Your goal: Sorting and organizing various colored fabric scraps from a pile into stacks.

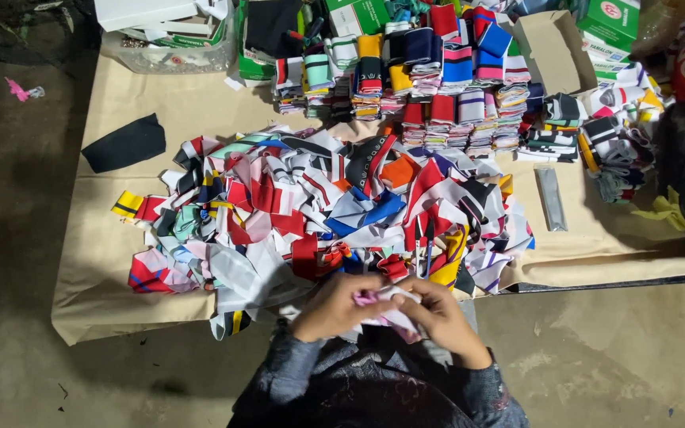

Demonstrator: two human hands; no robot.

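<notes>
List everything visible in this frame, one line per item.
Loose fabric pieces: many, mixed colours, heaped mid-table.
Folded fabric stacks: many, multicoloured, far side.
Black cloth: one, left of the heap.
Green boxes: several, far edge.
Silvery flat packet: one, right of the heap.
Table cover: one, tan.
Pink-white fabric piece: one, held in both hands.
Left hand: gripping it.
Right hand: gripping it.

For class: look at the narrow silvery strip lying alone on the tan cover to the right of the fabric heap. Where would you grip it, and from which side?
Probably at the near end of the silvery strip, coming from above on the tan cover. It lies flat, its long axis runs away from the person, and bare cover flanks both long edges, so fingers can pinch across its narrow width. The fabric heap does not touch it.
</notes>
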